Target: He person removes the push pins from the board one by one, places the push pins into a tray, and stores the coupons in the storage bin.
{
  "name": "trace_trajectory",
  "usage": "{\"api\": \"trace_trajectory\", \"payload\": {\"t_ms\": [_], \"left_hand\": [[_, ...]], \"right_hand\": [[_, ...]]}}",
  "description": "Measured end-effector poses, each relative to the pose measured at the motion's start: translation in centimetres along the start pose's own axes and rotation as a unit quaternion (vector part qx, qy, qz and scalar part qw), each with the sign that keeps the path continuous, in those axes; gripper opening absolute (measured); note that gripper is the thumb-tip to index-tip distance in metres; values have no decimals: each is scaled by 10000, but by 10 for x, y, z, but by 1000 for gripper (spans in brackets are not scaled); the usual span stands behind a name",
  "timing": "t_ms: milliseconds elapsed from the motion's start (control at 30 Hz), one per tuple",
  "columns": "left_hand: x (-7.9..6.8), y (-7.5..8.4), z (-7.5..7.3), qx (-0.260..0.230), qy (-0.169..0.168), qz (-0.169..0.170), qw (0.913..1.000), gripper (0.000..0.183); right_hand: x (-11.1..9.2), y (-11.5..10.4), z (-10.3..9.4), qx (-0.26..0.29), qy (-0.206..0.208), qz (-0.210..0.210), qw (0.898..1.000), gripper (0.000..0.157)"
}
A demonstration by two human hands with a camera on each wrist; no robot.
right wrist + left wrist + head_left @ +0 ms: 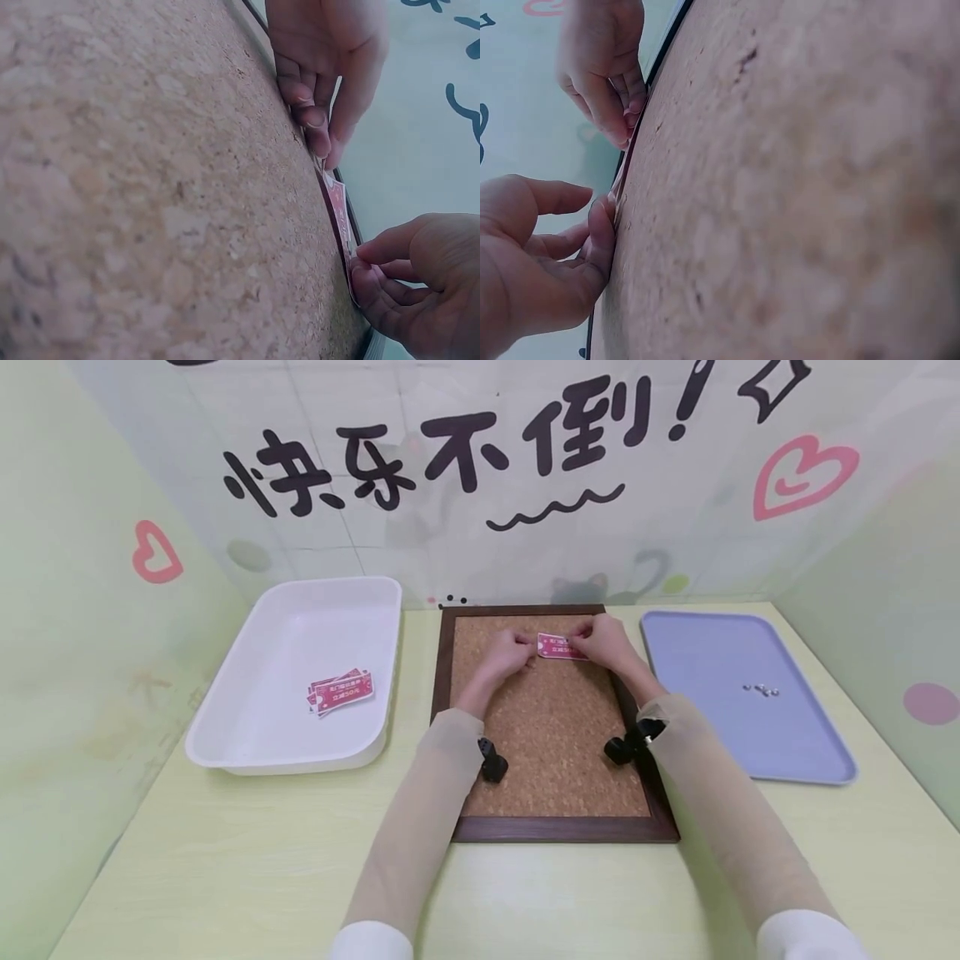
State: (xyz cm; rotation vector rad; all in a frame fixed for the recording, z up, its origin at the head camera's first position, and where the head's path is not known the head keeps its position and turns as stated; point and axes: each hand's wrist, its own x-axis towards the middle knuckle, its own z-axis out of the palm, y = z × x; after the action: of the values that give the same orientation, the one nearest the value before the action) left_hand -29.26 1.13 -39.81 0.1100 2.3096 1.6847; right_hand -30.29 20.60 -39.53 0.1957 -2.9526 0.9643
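A pink-red paper coupon (552, 646) with pale lettering lies against the upper part of a cork board (555, 735) in a dark wooden frame. My left hand (507, 655) pinches its left end between thumb and fingers. At the other end, my right hand (602, 642) holds the coupon with thumb and index finger, covering its right part. The right wrist view shows the coupon (339, 210) stretched between my right hand (420, 277) and my left hand (330, 67), close to the cork. A small dark spot beside the right fingertips is too small to identify.
On the left, a deep white tray (262, 693) holds several similar coupons (341, 692) in a loose pile. A shallow lilac tray (750, 735) on the right has several small silvery pieces (762, 690) in it. A printed wall (450, 552) rises behind the board.
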Motion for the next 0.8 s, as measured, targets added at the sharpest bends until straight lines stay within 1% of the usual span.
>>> {"api": "trace_trajectory", "payload": {"t_ms": [233,400,500,667,800], "left_hand": [[4,2,7,2,214,-165,9996,27],[6,2,8,-68,315,-258,9991,25],[6,2,9,-69,337,-303,9989,24],[7,2,9,64,330,-359,9988,23],[7,1,8,177,217,-263,9993,24]], "right_hand": [[1,2,1,108,100,3,9999,20],[2,2,2,117,163,-7,9998,19],[2,1,2,122,164,83,9998,19],[2,-1,2,161,236,210,9994,21],[3,-3,4,150,368,218,9990,20]]}}
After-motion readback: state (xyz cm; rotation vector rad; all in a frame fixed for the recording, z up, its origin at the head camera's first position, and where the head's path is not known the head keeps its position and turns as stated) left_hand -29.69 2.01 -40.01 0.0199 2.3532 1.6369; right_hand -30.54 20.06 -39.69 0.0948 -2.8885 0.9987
